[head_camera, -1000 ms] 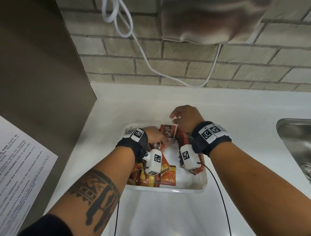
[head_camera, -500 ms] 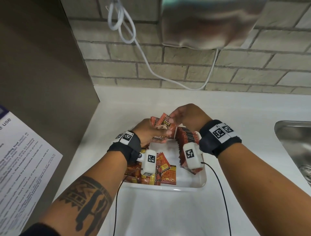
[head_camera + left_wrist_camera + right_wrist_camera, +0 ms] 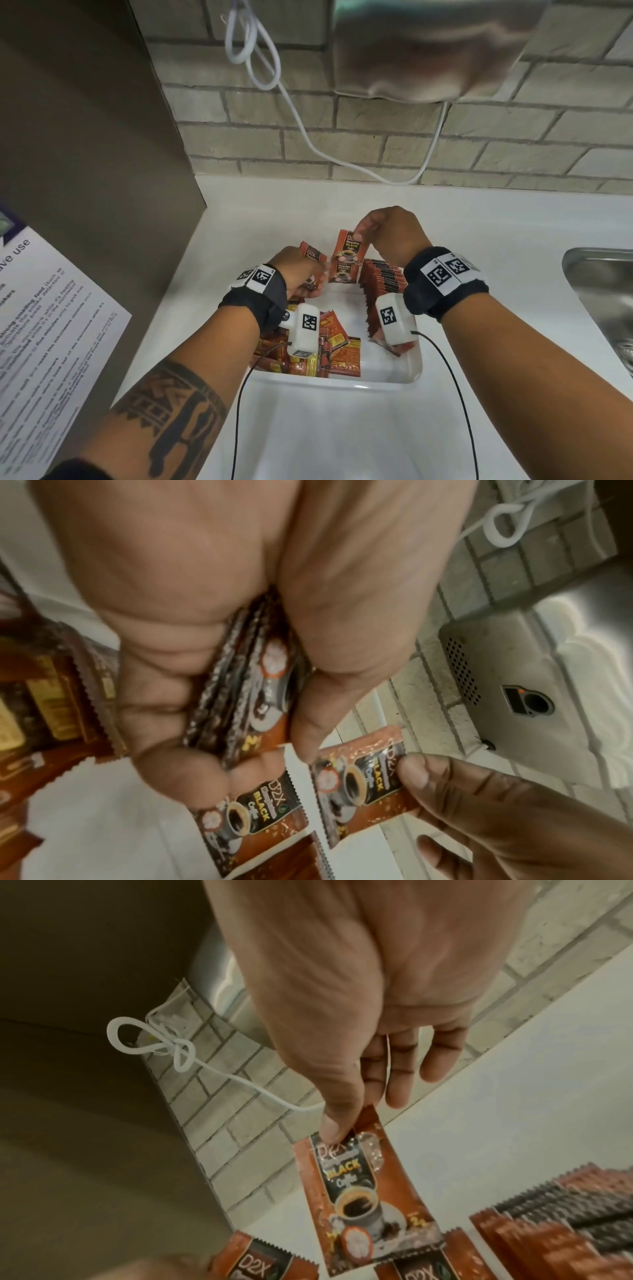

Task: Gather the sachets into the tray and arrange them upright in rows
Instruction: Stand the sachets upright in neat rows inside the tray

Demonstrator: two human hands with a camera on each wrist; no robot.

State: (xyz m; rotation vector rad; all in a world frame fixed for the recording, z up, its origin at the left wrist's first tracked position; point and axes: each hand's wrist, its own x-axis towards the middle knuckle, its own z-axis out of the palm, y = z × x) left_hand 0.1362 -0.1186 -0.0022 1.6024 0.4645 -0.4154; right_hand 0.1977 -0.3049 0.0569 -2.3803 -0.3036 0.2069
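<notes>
A white tray (image 3: pixel 394 383) sits on the counter with orange-brown coffee sachets in it. A row of upright sachets (image 3: pixel 382 284) stands along its right side; loose sachets (image 3: pixel 329 349) lie flat at the near left. My right hand (image 3: pixel 383 233) pinches one sachet (image 3: pixel 349 246) by its top edge above the tray's far end; the same sachet (image 3: pixel 363 1191) hangs below the thumb in the right wrist view. My left hand (image 3: pixel 301 270) grips a small stack of sachets (image 3: pixel 246 685). Another sachet (image 3: pixel 344 272) stands upright at the tray's far end.
A brick wall with a looped white cable (image 3: pixel 253 44) and a grey wall unit (image 3: pixel 431 44) rises behind the counter. A steel sink (image 3: pixel 603 301) lies at the right. A brown panel (image 3: pixel 85 171) with a printed notice (image 3: pixel 44 325) borders the left.
Both hands rose from the tray's far end. The right hand lifted a single sachet away from the left hand's stack and now holds it higher.
</notes>
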